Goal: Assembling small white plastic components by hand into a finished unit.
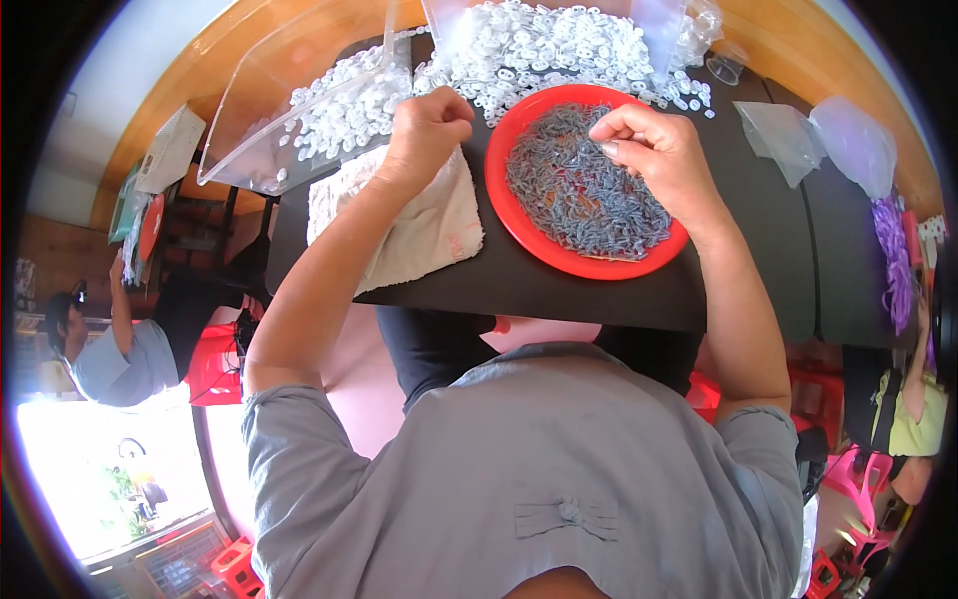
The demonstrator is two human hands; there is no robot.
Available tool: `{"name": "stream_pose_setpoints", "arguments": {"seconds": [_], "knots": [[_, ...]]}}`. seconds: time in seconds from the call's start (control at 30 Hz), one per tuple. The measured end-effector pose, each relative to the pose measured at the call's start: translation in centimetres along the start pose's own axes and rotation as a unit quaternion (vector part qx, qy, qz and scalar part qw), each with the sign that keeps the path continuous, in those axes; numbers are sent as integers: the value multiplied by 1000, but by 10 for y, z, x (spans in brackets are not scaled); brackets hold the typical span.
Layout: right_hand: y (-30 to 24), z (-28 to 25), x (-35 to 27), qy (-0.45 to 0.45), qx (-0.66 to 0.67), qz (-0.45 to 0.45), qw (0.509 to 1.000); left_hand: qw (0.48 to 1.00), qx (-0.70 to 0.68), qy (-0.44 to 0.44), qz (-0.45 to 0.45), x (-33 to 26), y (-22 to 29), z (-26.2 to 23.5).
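My left hand (429,135) is closed, its fingers curled in a pinch above the far edge of a folded off-white cloth (429,235). Whatever it holds is too small or hidden to name. Over the right part of a round red tray (599,268), my right hand (659,155) pinches thumb and forefinger together; I cannot make out anything between them. Many small grey screw-like pieces (569,190) cover the tray's bottom. Beyond both hands lies a wide heap of small white oval plastic pieces (544,45), with more white pieces (349,110) spread behind my left hand.
A clear plastic bin (225,155) stands tilted at the table's far left. On the dark table (559,304), a clear cup (726,68) and plastic bags (783,140) lie right, near purple string (890,265). One person (130,364) works at left, another (918,414) at right.
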State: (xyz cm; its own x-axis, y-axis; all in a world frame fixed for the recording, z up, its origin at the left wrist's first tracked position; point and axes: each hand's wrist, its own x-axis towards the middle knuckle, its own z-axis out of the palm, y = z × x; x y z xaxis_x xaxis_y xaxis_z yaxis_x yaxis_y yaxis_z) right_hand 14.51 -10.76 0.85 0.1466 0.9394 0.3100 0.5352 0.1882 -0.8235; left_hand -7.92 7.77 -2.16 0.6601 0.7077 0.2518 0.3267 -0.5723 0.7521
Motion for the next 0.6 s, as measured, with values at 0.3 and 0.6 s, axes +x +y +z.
{"name": "stream_pose_setpoints", "arguments": {"seconds": [0.3,0.6], "knots": [[-6,-4,3,31,131,52,990,930,-319,-127,-132,-3,85,29],[-1,-2,1,74,124,18,989,740,-575,-257,-235,16,74,63]]}}
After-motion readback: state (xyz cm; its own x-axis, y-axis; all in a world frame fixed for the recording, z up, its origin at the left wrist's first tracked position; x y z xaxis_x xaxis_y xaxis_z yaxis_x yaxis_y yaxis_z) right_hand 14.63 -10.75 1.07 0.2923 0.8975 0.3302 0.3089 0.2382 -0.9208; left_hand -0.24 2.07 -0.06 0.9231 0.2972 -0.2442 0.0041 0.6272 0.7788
